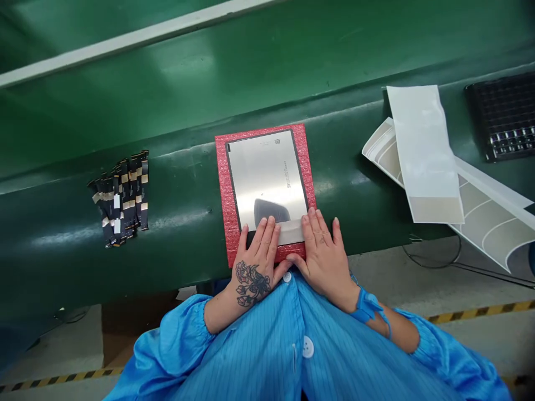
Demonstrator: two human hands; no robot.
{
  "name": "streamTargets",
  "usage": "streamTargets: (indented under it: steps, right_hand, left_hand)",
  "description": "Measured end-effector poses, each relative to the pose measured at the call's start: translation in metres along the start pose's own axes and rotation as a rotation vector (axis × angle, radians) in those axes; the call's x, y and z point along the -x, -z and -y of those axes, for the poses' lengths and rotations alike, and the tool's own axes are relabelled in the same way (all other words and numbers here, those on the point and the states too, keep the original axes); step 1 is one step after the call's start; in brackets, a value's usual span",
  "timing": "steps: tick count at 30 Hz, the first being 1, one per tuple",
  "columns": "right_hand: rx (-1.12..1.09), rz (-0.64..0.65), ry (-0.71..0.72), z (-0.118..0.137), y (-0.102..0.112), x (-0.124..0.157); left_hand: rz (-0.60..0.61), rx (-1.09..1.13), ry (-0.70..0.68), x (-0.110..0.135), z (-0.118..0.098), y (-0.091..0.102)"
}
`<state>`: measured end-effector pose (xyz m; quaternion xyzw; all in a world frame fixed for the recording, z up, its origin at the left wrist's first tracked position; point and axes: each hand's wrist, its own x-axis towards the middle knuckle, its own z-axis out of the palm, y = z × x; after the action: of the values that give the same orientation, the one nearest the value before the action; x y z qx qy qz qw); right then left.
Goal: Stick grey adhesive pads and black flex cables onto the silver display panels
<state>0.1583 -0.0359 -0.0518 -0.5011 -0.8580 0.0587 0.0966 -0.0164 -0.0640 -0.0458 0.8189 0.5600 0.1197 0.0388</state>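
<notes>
Fingers (267, 236) of the left hand (254, 267) and the right hand (324, 259) lie flat and spread, open and not gripping, on the near edge of a rectangular display panel (267, 178). Under the fingertips, a pale film strip (288, 231) crosses that edge. The silver-backed, black-bordered panel lies directly ahead of the fingers, its long axis running away from them with a slight lean, on a red foam pad (223, 206) that shows all around it. At the panel's far end, beyond the fingers, a small square code (277, 142) and a column of printed text (286, 174) are too tiny to read. Well to the left of the fingers, a bundle of flex cables (121, 197) with black and tan strips lies on the green desk (179, 111). To their right, a white sheet (424, 150) overlaps a curled, printed liner (489, 223), and a black tray (504, 117) sits farther out. Nearer than the fingers are the blue striped smock (251, 345) and a blue strap (368, 306) on the right wrist.
</notes>
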Motion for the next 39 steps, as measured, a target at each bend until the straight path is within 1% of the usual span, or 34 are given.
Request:
streamTargets:
  steps: [4,6,8,9,11,13,15,17,19,22,25,27,31,34,35,36,38,39]
  right_hand:
    - [0.029,-0.035,-0.084,-0.012,-0.001,0.004]
    - [0.025,-0.076,-0.124,-0.016,0.000,0.005]
    - [-0.005,-0.129,-0.139,-0.016,0.000,0.004]
    - [-0.027,-0.146,-0.114,-0.015,0.001,0.003]
    - [-0.061,-0.129,0.023,-0.010,0.002,0.001]
    - [-0.058,-0.044,0.209,-0.007,0.003,-0.001]
    - [-0.035,0.029,0.314,-0.008,0.004,-0.003]
    - [-0.011,0.055,0.350,-0.014,0.005,-0.003]
    - [0.000,0.044,0.389,-0.021,0.005,-0.003]
    - [0.002,0.023,0.448,-0.029,0.004,-0.004]
    - [0.006,0.003,0.475,-0.036,0.003,-0.011]
    - [0.008,-0.008,0.504,-0.044,0.003,-0.021]
    - [-0.002,-0.007,0.596,-0.067,0.006,-0.044]
    - [-0.032,-0.003,0.615,-0.077,0.004,-0.054]
    - [-0.041,-0.006,0.619,-0.079,0.003,-0.055]
    - [-0.056,-0.015,0.634,-0.080,0.001,-0.054]
    - [-0.098,-0.038,0.639,-0.081,-0.002,-0.051]
    - [-0.136,-0.066,0.632,-0.082,-0.003,-0.049]
  left_hand:
    - [-0.052,-0.029,0.104,0.003,0.004,0.001]
    - [-0.075,-0.045,0.160,0.007,0.008,0.002]
    - [-0.072,-0.040,0.163,0.011,0.011,0.004]
    - [-0.055,-0.029,0.140,0.013,0.013,0.004]
    - [-0.013,-0.005,0.071,0.017,0.016,0.006]
    - [0.007,0.007,0.015,0.021,0.019,0.007]
    - [-0.009,0.010,-0.005,0.028,0.023,0.007]
    - [-0.029,0.026,0.006,0.036,0.027,0.008]
    - [-0.026,0.050,0.042,0.042,0.029,0.008]
    - [-0.003,0.066,0.035,0.043,0.029,0.006]
    - [-0.004,0.056,-0.044,0.033,0.028,0.003]
    - [-0.007,0.043,-0.064,0.024,0.027,0.002]
    - [-0.070,0.030,-0.006,0.008,0.021,0.002]
    - [-0.029,0.050,0.011,0.004,0.018,0.005]
    - [-0.017,0.071,0.010,0.004,0.020,0.007]
    - [-0.034,0.099,0.014,0.005,0.026,0.011]
    - [-0.149,0.141,0.076,0.008,0.047,0.022]
    - [-0.229,0.137,0.150,0.010,0.062,0.029]
